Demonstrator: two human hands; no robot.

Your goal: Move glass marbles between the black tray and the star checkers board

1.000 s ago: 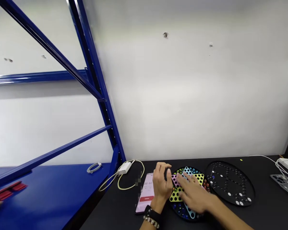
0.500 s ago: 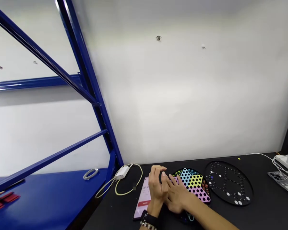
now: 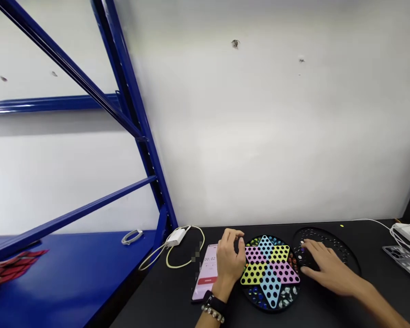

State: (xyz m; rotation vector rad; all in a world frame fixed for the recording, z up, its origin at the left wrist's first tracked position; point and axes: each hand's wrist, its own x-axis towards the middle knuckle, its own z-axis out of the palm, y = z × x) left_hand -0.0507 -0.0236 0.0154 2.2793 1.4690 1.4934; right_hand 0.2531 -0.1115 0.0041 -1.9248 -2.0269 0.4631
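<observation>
Reaching over black board's [image 3: 339, 244] left edge, right hand [image 3: 330, 269] is splaying; left hand [image 3: 230, 258], half-curled, empty, is flanking star board [image 3: 269, 272].

Flat round star-patterned board [image 3: 267, 263], colourful marbles [image 3: 287, 295] around its edge; black pitted disc [image 3: 338, 246] flat beside it

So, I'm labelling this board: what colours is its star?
The star is light blue, yellow and pink; it shows in the head view.

One bare left hand [image 3: 231, 258], one bare right hand [image 3: 330, 271] — that makes two. One round star-patterned multicoloured board [image 3: 268, 265], one round black board [image 3: 338, 246] — also two.
</observation>
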